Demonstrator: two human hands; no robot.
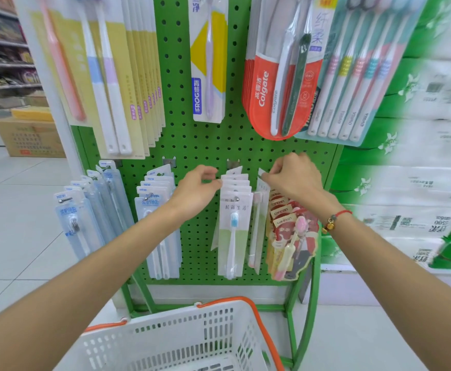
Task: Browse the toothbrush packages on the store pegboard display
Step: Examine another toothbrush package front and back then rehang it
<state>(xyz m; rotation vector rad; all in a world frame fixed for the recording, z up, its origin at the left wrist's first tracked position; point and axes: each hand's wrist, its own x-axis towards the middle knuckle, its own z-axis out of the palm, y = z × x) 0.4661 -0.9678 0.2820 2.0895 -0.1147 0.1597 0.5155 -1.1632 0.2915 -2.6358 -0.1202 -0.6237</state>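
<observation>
With your left hand (197, 190) pinching the top edges of the blue-brush toothbrush packages (233, 210) low on the green pegboard (200, 140), and your right hand (295, 178) pinching the neighbouring pack (259, 218), fan them gently forward without unhooking.
</observation>
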